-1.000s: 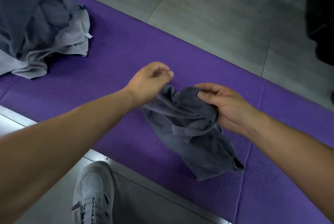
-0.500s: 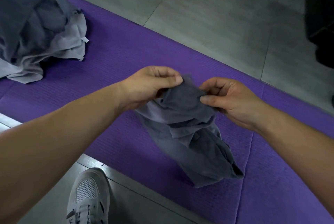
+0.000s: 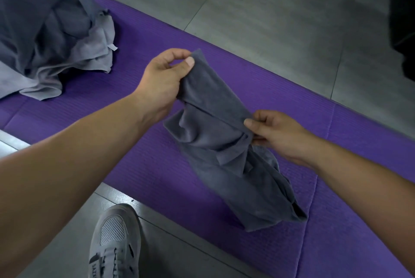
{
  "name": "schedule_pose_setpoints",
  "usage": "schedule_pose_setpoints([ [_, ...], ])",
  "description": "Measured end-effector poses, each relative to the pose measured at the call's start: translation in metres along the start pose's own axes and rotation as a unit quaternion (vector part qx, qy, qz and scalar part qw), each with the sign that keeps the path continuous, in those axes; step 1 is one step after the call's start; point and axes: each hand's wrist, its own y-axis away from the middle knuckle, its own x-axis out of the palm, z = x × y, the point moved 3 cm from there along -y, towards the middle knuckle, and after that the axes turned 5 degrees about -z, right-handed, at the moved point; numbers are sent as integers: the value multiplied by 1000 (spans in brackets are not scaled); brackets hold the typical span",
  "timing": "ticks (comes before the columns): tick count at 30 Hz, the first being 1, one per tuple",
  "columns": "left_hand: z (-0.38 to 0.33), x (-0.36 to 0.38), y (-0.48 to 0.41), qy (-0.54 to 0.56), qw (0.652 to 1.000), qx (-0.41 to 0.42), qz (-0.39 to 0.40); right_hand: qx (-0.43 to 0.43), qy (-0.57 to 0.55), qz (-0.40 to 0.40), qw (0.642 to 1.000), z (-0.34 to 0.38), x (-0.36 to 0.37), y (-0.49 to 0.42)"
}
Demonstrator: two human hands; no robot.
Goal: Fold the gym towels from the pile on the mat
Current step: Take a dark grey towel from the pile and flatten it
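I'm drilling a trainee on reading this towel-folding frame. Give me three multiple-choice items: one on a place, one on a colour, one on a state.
1. Where does the towel pile lie?
A. on the mat's far left end
B. on a chair
C. on a shelf

2. What colour is the mat?
A. green
B. purple
C. black

3. How is the dark grey towel held?
A. lying flat, untouched
B. by one hand alone
C. pinched by both hands

Answers:
1 A: the pile rests on the mat at upper left.
2 B: its ribbed surface is purple.
3 C: the left hand and right hand each pinch an edge.
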Motion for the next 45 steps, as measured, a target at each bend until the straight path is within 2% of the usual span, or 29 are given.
schedule_pose_setpoints([
  [4, 16, -19, -6, 16, 996, -41, -77, -36, -7, -35, 999, 9, -3, -2],
  [11, 25, -31, -16, 40, 987, -75, -138, 22, 97, 52, 994, -18, -2, -2],
  [18, 23, -84, -32, 51, 976, -66, -203, 90, 122, -20, 988, -68, -10, -23],
  [21, 31, -115, -27, 42, 971, -74, -223, 69, 173, -15, 982, -80, 0, -29],
  [25, 45, -143, -16, 34, 967, -96, -233, -10, 338, 8, 941, -82, 15, -41],
  [31, 79, -177, 11, 74, 952, -110, -274, 8, 444, -99, 890, -88, 1, -57],
  [32, 86, -183, 15, 78, 948, -113, -287, 16, 424, -98, 900, -86, -2, -58],
  [33, 93, -188, 18, 80, 943, -116, -301, 29, 366, -99, 925, -81, -3, -58],
  [35, 104, -196, 23, 87, 933, -116, -329, 50, 150, -116, 981, -63, -4, -60],
  [37, 110, -201, 28, 98, 927, -107, -346, 35, -39, -138, 989, -37, -4, -64],
  [38, 111, -204, 30, 101, 926, -102, -349, 14, -74, -155, 985, -25, -4, -69],
  [41, 107, -211, 31, 116, 926, -77, -350, -47, -36, -202, 978, 12, 2, -85],
  [45, 96, -218, 27, 95, 926, -33, -363, -156, 107, -275, 943, 58, 9, -125],
])
